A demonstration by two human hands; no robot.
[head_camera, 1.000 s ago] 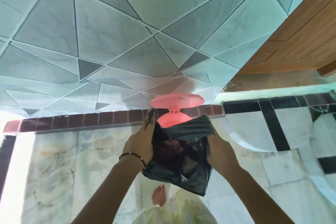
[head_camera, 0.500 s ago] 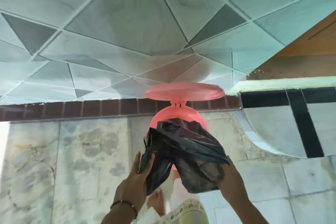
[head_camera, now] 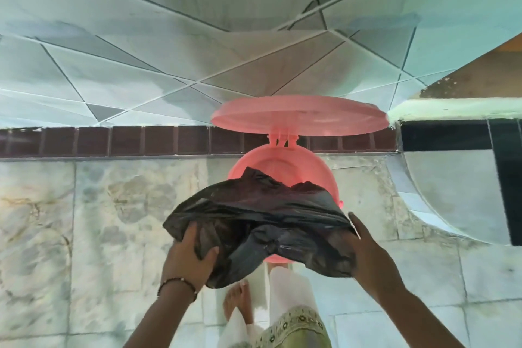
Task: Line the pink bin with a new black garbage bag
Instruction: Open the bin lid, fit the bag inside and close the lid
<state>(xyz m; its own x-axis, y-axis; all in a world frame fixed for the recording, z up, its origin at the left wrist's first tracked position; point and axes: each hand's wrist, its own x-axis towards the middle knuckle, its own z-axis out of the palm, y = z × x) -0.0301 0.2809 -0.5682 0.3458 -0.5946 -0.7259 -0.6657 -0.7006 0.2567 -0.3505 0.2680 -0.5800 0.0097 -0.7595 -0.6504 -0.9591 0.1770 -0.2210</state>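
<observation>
- Compared with a second ago, the crumpled black plastic garbage bag (head_camera: 260, 223) is spread much wider between the two hands, and the view has closed in on the bin. A second ago the bag was a narrow bundle held up in front of the bin.
- The left hand (head_camera: 187, 258) is clamped on the bag's left edge, with the thumb pressed into the plastic and the fingers wrapped behind. A thin beaded bracelet (head_camera: 176, 284) circles that wrist.
- The right hand (head_camera: 370, 251) holds the bag's right edge, fingers extended along the plastic. Whether the fingers pinch the film or only press against it cannot be told.
- The round pink plastic bin (head_camera: 285, 164) stands on the pale marble floor (head_camera: 84, 220) against the tiled wall, just beyond the bag. Its hinged round pink lid (head_camera: 299, 118) is flipped fully up and open.
- The bag hangs over the near half of the bin's mouth. The far part of the bin's inside shows bare pink, with nothing visible in it.
- The bag's mouth does not look opened yet, and no part of it is folded over the rim.
- Judged from this, the task is at an early stage: the bag has reached the bin but lining has not begun. The next move likely calls for opening the bag's mouth and lowering it inside.
- A bare foot (head_camera: 237, 301) and a light garment hem show at the near edge.
</observation>
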